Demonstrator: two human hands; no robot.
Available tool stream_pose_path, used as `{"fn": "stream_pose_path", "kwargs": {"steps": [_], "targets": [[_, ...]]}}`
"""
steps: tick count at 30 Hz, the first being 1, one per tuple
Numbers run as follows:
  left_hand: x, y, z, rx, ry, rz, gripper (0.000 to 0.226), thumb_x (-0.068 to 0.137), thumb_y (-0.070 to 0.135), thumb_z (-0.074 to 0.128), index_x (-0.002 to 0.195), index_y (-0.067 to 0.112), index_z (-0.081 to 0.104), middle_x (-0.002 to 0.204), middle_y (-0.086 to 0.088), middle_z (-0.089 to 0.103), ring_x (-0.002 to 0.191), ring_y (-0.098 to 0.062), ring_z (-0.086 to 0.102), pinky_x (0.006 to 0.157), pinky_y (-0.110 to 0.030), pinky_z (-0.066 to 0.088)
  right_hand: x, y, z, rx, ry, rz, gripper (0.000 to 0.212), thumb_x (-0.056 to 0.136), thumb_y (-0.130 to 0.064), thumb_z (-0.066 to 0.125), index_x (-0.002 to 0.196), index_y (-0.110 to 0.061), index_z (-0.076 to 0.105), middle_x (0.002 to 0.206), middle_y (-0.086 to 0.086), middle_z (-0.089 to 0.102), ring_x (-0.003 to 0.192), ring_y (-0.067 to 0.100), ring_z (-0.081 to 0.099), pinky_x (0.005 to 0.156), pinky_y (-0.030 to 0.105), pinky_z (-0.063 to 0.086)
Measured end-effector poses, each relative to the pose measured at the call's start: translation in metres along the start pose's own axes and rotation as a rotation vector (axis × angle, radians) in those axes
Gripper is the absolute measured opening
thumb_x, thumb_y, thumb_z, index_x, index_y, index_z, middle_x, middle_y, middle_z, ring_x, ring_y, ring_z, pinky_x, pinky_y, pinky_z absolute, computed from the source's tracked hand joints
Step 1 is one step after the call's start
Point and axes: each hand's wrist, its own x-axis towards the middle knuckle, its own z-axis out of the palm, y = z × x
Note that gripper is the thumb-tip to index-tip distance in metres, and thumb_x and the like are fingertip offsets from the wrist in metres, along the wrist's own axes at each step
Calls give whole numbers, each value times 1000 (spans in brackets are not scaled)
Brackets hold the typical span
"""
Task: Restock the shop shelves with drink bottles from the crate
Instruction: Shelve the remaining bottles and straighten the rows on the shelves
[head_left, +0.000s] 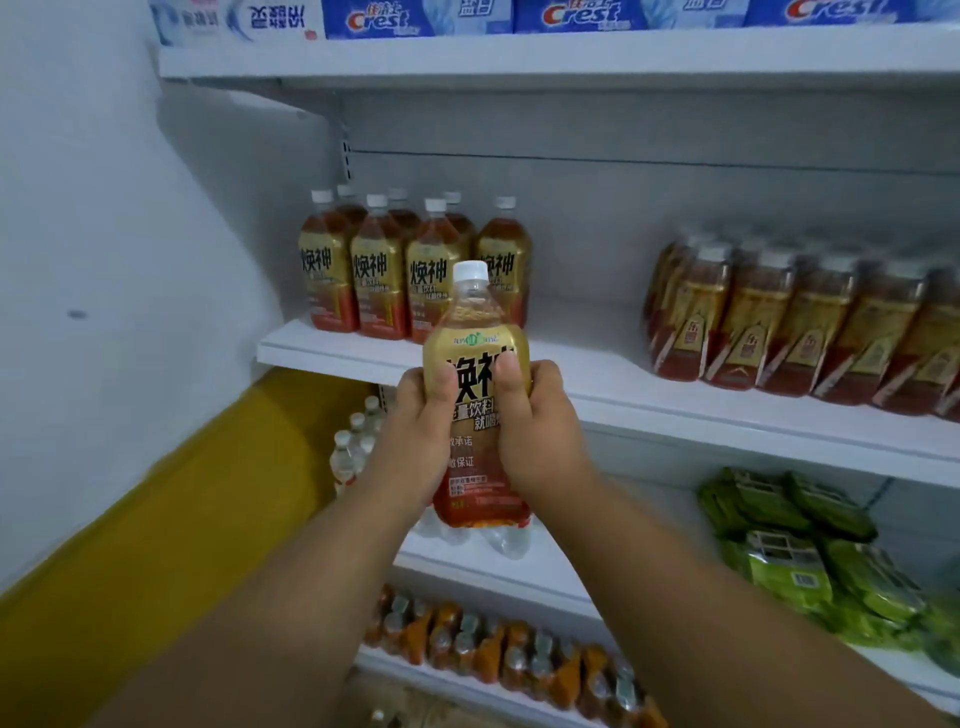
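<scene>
I grasp a white-capped drink bottle (475, 364), its gold label reading 焕神, upright in my left hand (415, 441) and right hand (535, 436), before the middle shelf (597, 384). Matching bottles (410, 270) stand at that shelf's left end, shrink-wrapped packs (800, 322) to the right, Crest boxes (571, 15) above.

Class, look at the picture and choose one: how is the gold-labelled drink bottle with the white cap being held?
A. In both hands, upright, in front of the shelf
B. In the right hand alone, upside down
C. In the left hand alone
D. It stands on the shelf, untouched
A: the left hand and the right hand both grip the bottle, cap up, in front of the shelf.
</scene>
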Motion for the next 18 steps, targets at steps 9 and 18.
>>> {"fn": "stream_pose_path", "kwargs": {"steps": [9, 18], "targets": [[137, -4, 2, 185, -143, 117, 44, 94, 68, 39, 122, 37, 54, 89, 28, 55, 84, 10, 53, 63, -14, 39, 133, 9, 8, -154, -54, -16, 54, 93, -67, 48, 122, -22, 50, 107, -6, 69, 96, 14, 69, 84, 43, 59], [199, -24, 12, 227, -171, 207, 31, 99, 49, 55, 126, 34, 59, 95, 28, 57, 90, 1, 57, 69, -13, 39, 186, 40, 15, -230, -6, -41, 48, 92, -61, 55, 126, -28, 45, 103, -20, 62, 92, -3, 61, 66, 17, 47]]}}
